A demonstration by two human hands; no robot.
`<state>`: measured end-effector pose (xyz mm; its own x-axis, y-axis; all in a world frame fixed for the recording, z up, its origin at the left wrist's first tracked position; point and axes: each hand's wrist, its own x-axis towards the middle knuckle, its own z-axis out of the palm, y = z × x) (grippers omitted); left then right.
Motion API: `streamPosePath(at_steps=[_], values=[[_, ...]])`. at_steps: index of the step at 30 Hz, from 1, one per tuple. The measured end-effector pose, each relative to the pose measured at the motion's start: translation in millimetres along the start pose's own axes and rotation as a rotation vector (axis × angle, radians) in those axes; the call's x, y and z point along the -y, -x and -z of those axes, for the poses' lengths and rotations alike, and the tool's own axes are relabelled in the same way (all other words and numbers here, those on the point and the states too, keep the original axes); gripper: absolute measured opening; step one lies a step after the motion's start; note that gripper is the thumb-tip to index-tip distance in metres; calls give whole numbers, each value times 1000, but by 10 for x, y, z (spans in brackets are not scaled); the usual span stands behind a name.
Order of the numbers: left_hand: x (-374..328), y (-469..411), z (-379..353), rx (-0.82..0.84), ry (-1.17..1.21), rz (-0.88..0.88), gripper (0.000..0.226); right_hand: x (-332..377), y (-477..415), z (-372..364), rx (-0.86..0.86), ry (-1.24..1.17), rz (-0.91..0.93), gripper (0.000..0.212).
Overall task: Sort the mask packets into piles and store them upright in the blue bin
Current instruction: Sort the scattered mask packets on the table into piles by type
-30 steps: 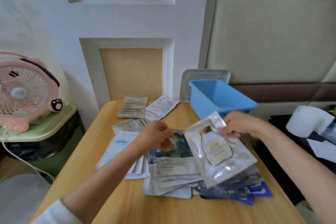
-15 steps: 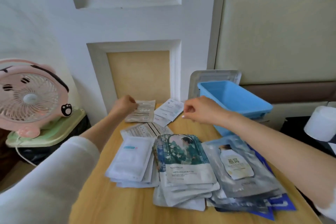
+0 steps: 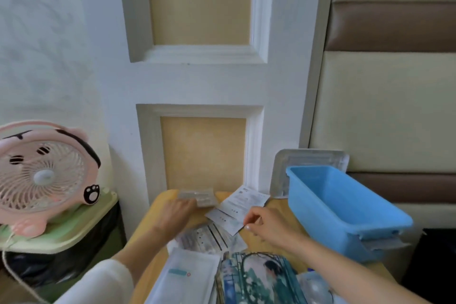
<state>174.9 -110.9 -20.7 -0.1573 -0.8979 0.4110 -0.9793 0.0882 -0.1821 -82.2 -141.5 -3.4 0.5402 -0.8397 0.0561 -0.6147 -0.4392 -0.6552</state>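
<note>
At the far edge of the wooden table [image 3: 271, 245], my left hand [image 3: 176, 215] grips the near edge of a grey striped packet [image 3: 197, 196]. My right hand [image 3: 267, 223] pinches the corner of a white printed packet [image 3: 228, 221], which overlaps another white packet [image 3: 244, 201]. More grey striped packets [image 3: 207, 238] lie between my hands. Nearer me are a white pile [image 3: 185, 276], a green illustrated pile [image 3: 256, 279] and a silvery packet [image 3: 315, 289]. The blue bin [image 3: 345, 207] stands empty at the right.
A pink desk fan [image 3: 42, 177] sits on a green-lidded stand [image 3: 59, 234] left of the table, its cord hanging down. A grey tray [image 3: 308, 158] leans on the wall behind the bin. The wall panel is directly behind the table's far edge.
The silvery packet was laid on the right pile. Both hands reached to the far packets. My left hand now holds the grey one and my right pinches the white one; the view tilted up.
</note>
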Motion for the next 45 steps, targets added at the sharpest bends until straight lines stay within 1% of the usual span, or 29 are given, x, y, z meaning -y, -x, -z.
streamPosePath(at_steps=[1,3,5,6,7,9,11,12,13,15,16,17,19,22,23,25,26,27,29,30,31,32,33,35,38,41,42,44,45], values=[[8,-3,187,-180,18,-21,30,1,12,38,-43,22,12,17],[-43,-44,587,-470,112,-55,9,61,40,155,-105,-38,78,48],[-246,-51,1029,-582,252,-54,17,232,123,310,-71,-312,119,80],[-367,-26,1229,-599,334,-36,20,296,158,376,-35,-453,126,83],[-478,1,1401,-589,446,-23,22,353,229,449,12,-552,126,74],[-678,103,1569,-476,778,64,14,455,434,516,111,-666,99,51],[-831,261,1562,-342,1265,306,15,445,623,464,124,-764,84,42],[-914,359,1516,-249,1471,452,22,433,732,420,113,-848,66,25],[-1009,457,1461,-136,1581,559,32,413,824,378,77,-891,68,13],[-1208,612,1320,63,1677,606,43,306,940,314,30,-829,27,31],[-1310,663,1278,94,1723,612,42,257,992,298,9,-798,-1,33],[-1397,696,1263,79,1743,636,38,216,1041,300,-3,-761,-12,34],[-1520,705,1278,17,1723,678,27,186,1129,345,39,-766,-16,23],[-1627,665,1363,-64,1778,683,15,133,1229,471,213,-825,-15,53],[-1639,653,1395,-97,1826,707,15,152,1276,551,200,-807,-22,52],[-1638,663,1475,-116,1903,702,16,156,1308,740,31,-804,-35,43],[-1640,692,1511,-81,1881,640,18,109,1280,852,-92,-871,-41,41],[-1647,737,1543,-4,1806,508,22,109,1282,995,-198,-982,-32,39],[-1727,862,1629,339,1589,66,28,79,1251,1249,-311,-1128,12,31],[-1786,917,1660,533,1466,-144,27,78,1236,1344,-294,-1079,40,25],[-1811,939,1650,650,1358,-270,25,99,1237,1405,-237,-933,53,20],[-1797,928,1635,670,1285,-282,24,88,1213,1446,-158,-719,67,15],[-1747,891,1614,610,1259,-207,24,87,1195,1460,-67,-497,80,13],[-1536,777,1466,408,1246,59,31,46,1110,1405,120,-137,75,15],[-1153,646,1124,194,1158,420,28,-135,982,1104,352,160,-63,16],[-793,651,712,179,1049,620,19,-327,956,736,346,526,-35,16],[-669,675,585,193,981,656,16,-354,951,661,316,601,-8,30],[-478,699,414,218,839,691,15,-344,924,618,256,567,18,53],[-436,667,388,233,779,679,14,-325,887,636,212,530,45,54]])
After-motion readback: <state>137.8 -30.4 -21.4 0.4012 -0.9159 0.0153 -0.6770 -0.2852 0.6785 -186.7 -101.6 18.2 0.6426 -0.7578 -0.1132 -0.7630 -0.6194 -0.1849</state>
